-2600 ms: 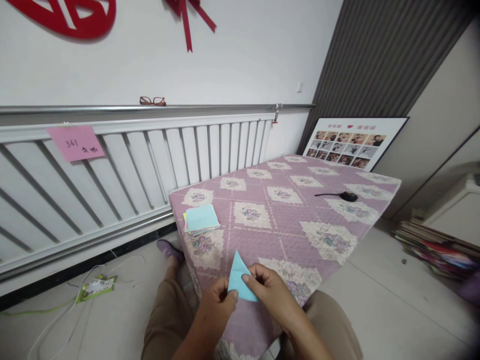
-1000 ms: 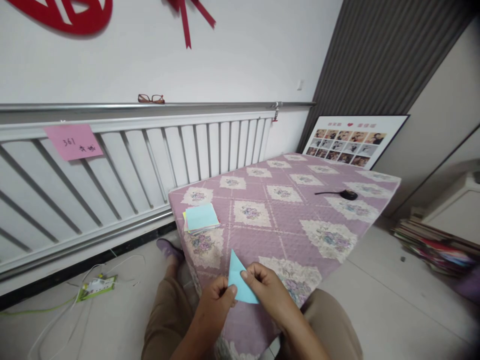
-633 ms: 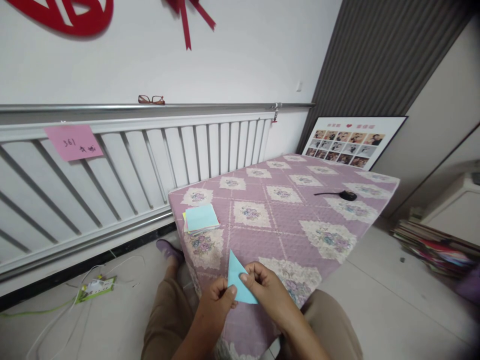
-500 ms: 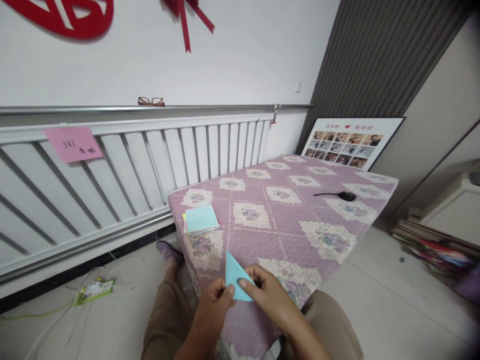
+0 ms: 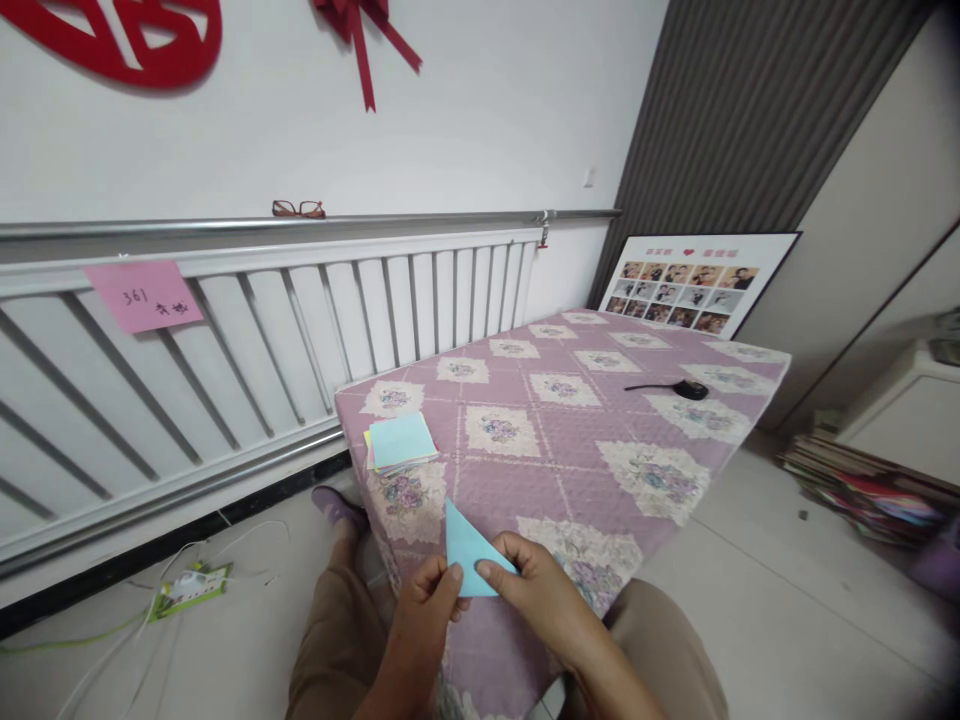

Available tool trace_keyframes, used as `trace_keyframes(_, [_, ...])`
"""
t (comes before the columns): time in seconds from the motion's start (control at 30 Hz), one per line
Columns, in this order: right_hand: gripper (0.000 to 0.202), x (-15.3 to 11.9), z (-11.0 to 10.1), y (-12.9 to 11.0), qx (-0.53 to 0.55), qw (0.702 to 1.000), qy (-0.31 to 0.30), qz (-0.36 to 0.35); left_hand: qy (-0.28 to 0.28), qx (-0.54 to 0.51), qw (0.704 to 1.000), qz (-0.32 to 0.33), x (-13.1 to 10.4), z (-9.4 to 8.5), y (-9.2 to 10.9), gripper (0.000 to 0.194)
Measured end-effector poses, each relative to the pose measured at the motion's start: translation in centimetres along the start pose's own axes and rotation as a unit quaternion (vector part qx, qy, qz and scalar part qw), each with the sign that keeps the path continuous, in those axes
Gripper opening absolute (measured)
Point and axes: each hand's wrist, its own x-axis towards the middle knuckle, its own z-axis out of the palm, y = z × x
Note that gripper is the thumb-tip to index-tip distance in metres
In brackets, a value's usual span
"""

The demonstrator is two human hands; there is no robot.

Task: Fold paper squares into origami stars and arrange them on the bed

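A light blue sheet of paper [image 5: 466, 552], folded into a triangle, is held over the near end of the cloth-covered table [image 5: 517, 487]. My left hand [image 5: 431, 592] pinches its lower left edge between thumb and fingers. On the opposite side, my right hand [image 5: 536, 588] grips the right corner, its thumb lying on the paper's face. The triangle's sharp tip points away from me. Further up the table, at the left edge, lies a stack of square coloured paper [image 5: 403, 440] with a light blue sheet on top.
A black object with a thin strap [image 5: 690, 389] rests on the table's far right part. Along the left wall runs a white radiator [image 5: 382, 312], with eyeglasses [image 5: 298, 209] on the pipe above. A power strip [image 5: 190, 590] with cables lies on the floor, lower left.
The folded blue paper and both hands have shifted very slightly left in view. The camera view has moved a little; both hands keep their hold.
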Motion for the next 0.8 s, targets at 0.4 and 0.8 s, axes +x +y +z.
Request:
trace_keyframes(0.4, [0.021, -0.2, 0.0, -0.6, 0.0, 1.0, -0.003, 0.001, 0.019, -0.051, 0.998, -0.024, -0.1, 0.3, -1.1, 0.039])
trace_keyframes(0.8, [0.017, -0.8, 0.7, -1.4, -0.089, 0.996, -0.008, -0.007, 0.041, -0.088, 0.995, -0.029, 0.4, 0.1, -0.1, 0.042])
